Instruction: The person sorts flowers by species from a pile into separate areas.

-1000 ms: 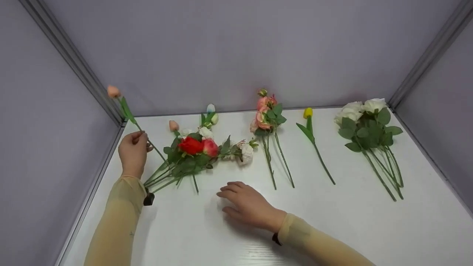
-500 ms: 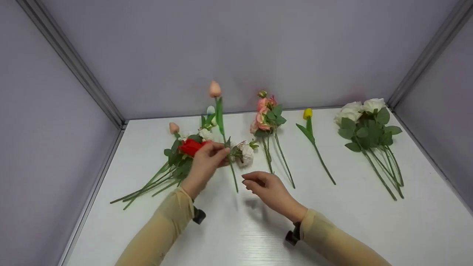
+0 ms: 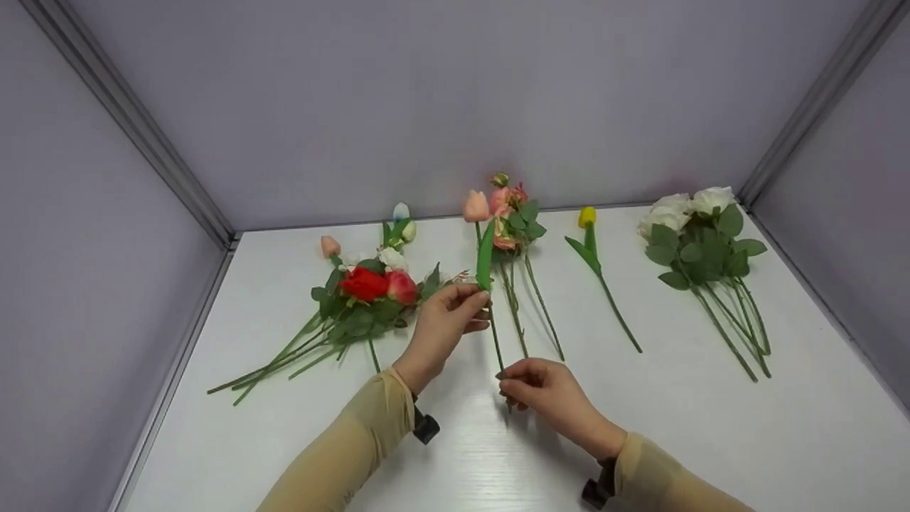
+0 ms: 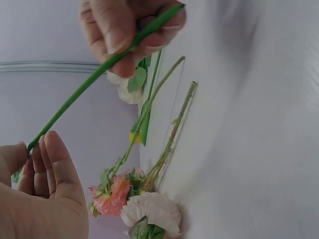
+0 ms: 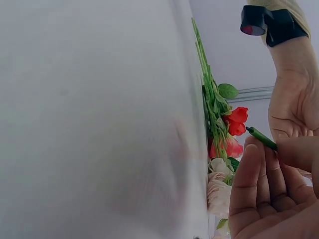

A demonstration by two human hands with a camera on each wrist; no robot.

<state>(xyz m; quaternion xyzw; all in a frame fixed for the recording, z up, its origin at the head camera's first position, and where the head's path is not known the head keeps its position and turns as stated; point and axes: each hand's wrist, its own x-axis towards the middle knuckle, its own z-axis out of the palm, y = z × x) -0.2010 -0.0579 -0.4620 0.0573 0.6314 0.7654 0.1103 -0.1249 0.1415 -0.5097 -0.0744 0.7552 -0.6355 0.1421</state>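
Note:
A peach-pink tulip (image 3: 477,206) is held upright above the middle of the table, its green stem (image 4: 82,89) running between both hands. My left hand (image 3: 444,323) pinches the stem just below the leaf. Lower down, near the stem's bottom end, my right hand (image 3: 551,391) pinches it between thumb and fingers. In the right wrist view the cut tip of the stem (image 5: 260,137) pokes out past the right fingers. Behind the tulip lies a pink rose spray (image 3: 506,220), partly hidden by the bloom.
To the left lies a mixed pile of flowers with a red rose (image 3: 364,284), a peach tulip (image 3: 330,247) and white blooms. A yellow tulip (image 3: 587,217) lies right of centre. White roses (image 3: 672,213) lie at the far right. Grey panels (image 3: 455,107) enclose the white table (image 3: 711,441).
My left hand has carried the peach-pink tulip from the left pile rightward to the middle. My right hand has moved right and taken hold of the stem's lower end.

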